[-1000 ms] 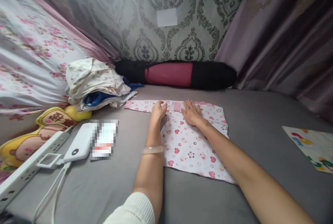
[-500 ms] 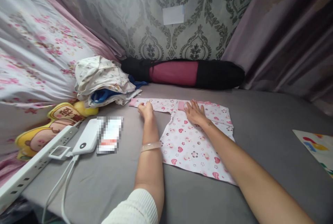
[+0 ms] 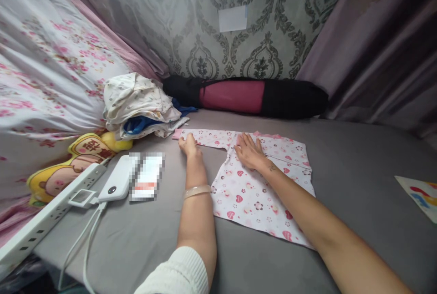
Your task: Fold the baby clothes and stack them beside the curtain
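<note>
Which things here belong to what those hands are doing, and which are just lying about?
In use:
heart-patterned top, right hand flat on it, left hand at its sleeve

Seemingly lying about:
clothes pile
black-and-pink bag
power strip
white power bank
yellow cushion

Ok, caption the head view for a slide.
Left hand at the outstretched sleeve, right hand flat on the pink-printed shirt, gray sheet beneath.

Shirt [image 3: 249,189] is lying flat, front or back unclear, on the grey sheet [image 3: 358,203]. White ground; pink hearts and small flowers are dotting it all over. One sleeve [image 3: 218,138] is stretching straight out to the left, ending in a pink cuff. Opposite side is lying folded inward across the body. Pink ruffled trim [image 3: 275,135] is running along the far edge.
</note>
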Demonstrator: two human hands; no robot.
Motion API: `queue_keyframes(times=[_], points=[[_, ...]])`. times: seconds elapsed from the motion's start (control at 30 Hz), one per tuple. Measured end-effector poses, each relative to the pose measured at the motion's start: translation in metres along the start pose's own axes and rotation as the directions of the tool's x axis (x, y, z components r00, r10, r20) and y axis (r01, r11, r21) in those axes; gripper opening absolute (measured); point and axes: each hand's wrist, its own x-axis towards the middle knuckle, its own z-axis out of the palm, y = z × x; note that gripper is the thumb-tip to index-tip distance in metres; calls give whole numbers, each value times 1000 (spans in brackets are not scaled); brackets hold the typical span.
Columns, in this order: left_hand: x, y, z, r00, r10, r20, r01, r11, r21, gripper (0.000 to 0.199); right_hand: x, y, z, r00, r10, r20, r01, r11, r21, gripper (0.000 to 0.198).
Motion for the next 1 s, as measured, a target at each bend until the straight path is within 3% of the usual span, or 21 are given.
queue_keyframes(times=[0.1, 0.23, 0.37, 0.6, 0.87, 1.0], points=[[-2, 6, 2, 987, -114, -111, 107, 992, -60, 35, 1, 0, 4, 1000, 7, 4, -7, 1000, -5, 68], [-5, 13, 1, 971, -186, -148, 165, 976, -144, 21, 3, 2, 7, 1000, 5, 0, -5, 1000, -18, 66], [-5, 17, 0, 966, -238, -104, 208, 948, -241, 14, 4, 1, 5, 1000, 4, -4, -4, 1000, -24, 65], [2, 15, 2, 969, -243, -39, 220, 924, -312, 23, 5, 0, 6, 1000, 15, -12, -16, 999, -34, 64], [7, 22, -1, 968, -242, 60, 239, 832, -500, 14, 7, -4, -1, 999, 17, -28, -18, 1000, -21, 61], [2, 28, -3, 973, -200, 112, 225, 730, -645, 9, 10, -14, -1, 998, -57, -30, 57, 998, 9, 58]])
